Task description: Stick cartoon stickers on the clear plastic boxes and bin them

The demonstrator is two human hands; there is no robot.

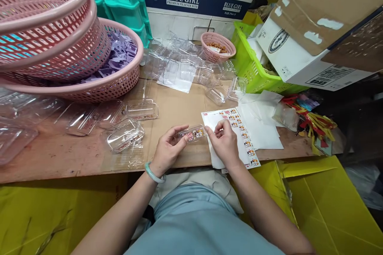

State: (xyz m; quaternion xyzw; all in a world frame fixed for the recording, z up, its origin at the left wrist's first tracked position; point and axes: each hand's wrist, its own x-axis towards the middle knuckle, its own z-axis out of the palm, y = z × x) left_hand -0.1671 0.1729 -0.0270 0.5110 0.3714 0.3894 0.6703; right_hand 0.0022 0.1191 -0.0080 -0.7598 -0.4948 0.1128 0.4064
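Note:
My left hand (167,149), with a pale green bangle on the wrist, grips the left end of a small clear plastic case (193,133) that shows red and coloured contents inside. My right hand (224,141) pinches the case's right end with thumb and fingers curled. Both hands hover just above the front edge of the cardboard-covered table (176,107). Under my right hand lies a white sticker sheet (239,127) with rows of small cartoon stickers.
Stacked pink baskets (44,20); the lowest (119,83) holds purple plastic pieces. Several empty clear cases (125,135) lie left and at the back. A small pink basket (218,46), a green basket (254,75), cardboard boxes (314,32), coloured tags (311,119), yellow cartons (323,207) below.

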